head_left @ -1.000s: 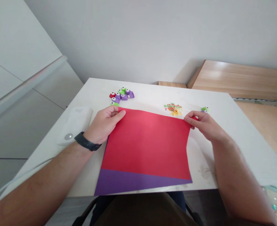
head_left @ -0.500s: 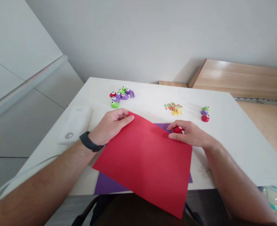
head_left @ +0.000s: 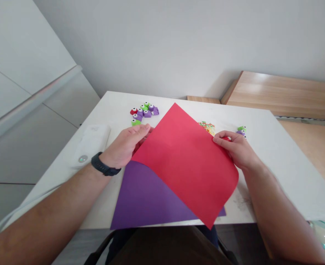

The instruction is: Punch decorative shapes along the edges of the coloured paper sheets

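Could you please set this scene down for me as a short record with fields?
Left hand: at the red sheet's left edge, fingers partly hidden, grip unclear
Right hand: pinches the red sheet's upper right edge; a small red thing shows at its fingers
Red sheet: turned cornerwise, above the purple sheet
Purple sheet: on the white table, partly covered
Far left: cluster of eyed figures
Behind red sheet: colourful bits, partly hidden
Left wrist: dark band
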Demonstrator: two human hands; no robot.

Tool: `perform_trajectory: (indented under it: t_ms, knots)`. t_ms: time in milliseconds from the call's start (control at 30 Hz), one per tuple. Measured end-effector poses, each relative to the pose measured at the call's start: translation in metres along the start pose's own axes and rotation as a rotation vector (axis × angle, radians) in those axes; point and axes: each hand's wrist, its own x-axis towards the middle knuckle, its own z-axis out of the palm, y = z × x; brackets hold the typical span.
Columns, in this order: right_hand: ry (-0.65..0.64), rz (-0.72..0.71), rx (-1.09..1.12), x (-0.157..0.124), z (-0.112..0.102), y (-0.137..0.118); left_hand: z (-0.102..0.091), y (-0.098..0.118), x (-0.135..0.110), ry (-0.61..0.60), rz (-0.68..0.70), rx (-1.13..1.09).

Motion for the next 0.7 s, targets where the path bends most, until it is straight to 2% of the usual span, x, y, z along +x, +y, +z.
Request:
perform_trajectory:
  t_ms: [100,133,267,367,433,533,600,700]
  knots:
    - [0.038,0.000,0.089,0.001,0.006,0.000,-0.002,0.002,0.003,0.140,0.009,-0.088]
    - [0.046,-0.004,0.101,0.002,0.009,0.000,-0.002,0.003,0.003,0.142,0.021,-0.099]
    - [0.079,0.003,0.127,0.003,0.013,0.001,0.001,0.001,0.004,-0.002,0.042,-0.072]
    - [0.094,0.009,0.121,0.001,0.012,0.002,0.004,-0.001,0.003,0.068,0.065,-0.066]
    - [0.029,0.019,0.077,-0.001,0.010,0.001,0.004,-0.002,0.002,0.146,0.080,-0.060]
    - [-0.202,0.027,-0.102,-0.005,0.005,-0.002,0.001,0.000,0.002,0.233,0.083,-0.043]
    - [-0.304,0.011,-0.209,-0.007,0.004,-0.004,-0.001,0.001,0.004,0.237,0.059,-0.029]
    - [-0.325,-0.021,-0.259,-0.007,0.007,-0.003,-0.004,0.000,0.005,0.170,-0.005,0.025]
